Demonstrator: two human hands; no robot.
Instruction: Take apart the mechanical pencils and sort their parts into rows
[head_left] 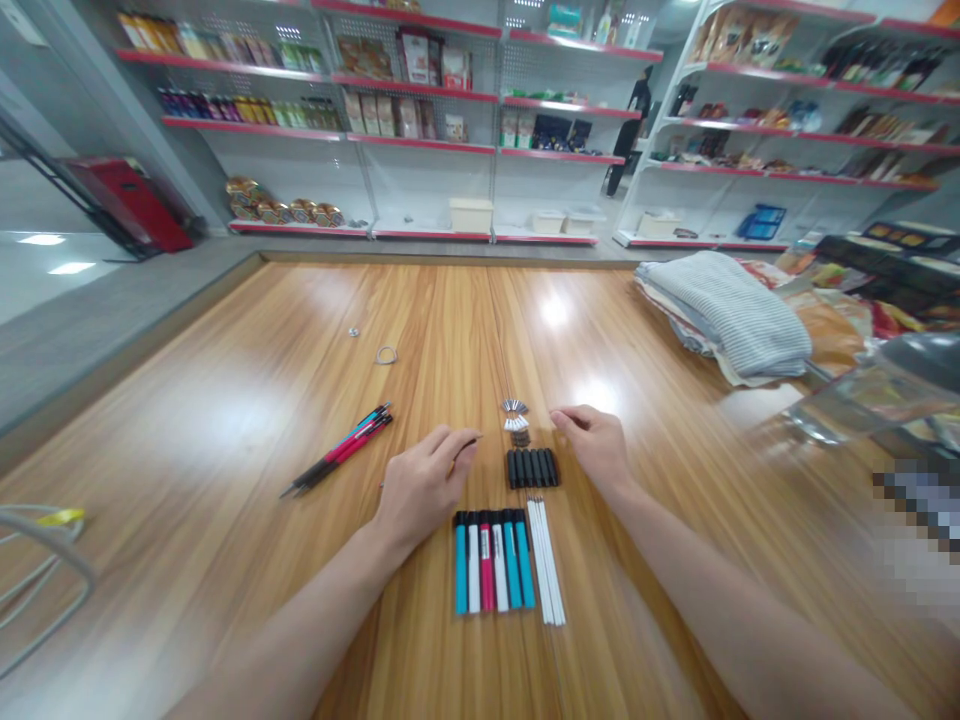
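My left hand [429, 478] is closed around a slim pen part [471, 441]; its thin dark end sticks out past the fingertips, and the rest is mostly hidden. My right hand [596, 445] is pinched, thumb against fingers; whatever it holds is too small to make out. Between the hands lie metal pen tips [514, 406], small white pieces [516, 424], springs [520, 438] and a row of black grips [533, 468]. Nearer me are blue, white and pink pen barrels [486, 560] beside white refills [547, 562]. Several whole pens [341, 450] lie left of my left hand.
A loop of cord [386, 355] and a small shiny piece [354, 332] lie farther back. Folded striped cloth [731, 310] and a clear container [847, 400] occupy the right side. A grey cable [52, 550] is at left. Stocked shelves [420, 140] stand beyond the table [225, 560].
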